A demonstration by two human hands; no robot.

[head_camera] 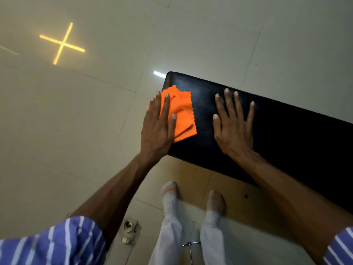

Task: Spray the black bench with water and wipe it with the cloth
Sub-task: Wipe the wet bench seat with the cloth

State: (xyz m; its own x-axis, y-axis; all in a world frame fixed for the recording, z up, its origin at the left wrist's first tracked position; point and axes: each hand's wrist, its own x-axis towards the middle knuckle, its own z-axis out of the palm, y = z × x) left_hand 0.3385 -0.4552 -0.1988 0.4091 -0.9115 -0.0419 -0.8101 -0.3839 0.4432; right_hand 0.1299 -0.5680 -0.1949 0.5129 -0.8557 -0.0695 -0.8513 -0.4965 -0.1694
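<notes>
Nearest, at 7 and 5 o'clock: two striped blue-and-white sleeves (57, 243), forearms bare beyond them. At 6 o'clock, legs in white trousers (168, 236) and two feet in pale socks (171, 190) standing on a tan patch of floor. A small crumpled object (129, 231) lies on the tile just left of the legs; too blurred to identify. A thin metal rod (190, 249) shows between the legs.

Mid-frame: black bench (277, 134), padded top, running from centre toward 4 o'clock.

Left hand (158, 127), palm down, fingers straight and nearly together, pressing flat on the orange cloth (183, 113). No pinch or curl visible; the cloth is held only by the flat press. The cloth lies on the bench's left end, its left edge overhanging slightly, its right part uncovered.

Right hand (234, 125), palm down on bare bench surface, fingers spread wide, nothing in it. Just beside the cloth, not touching it.

Farther: pale tiled floor (191, 35). At 10 o'clock, a yellow cross of light (62, 44) on it.
</notes>
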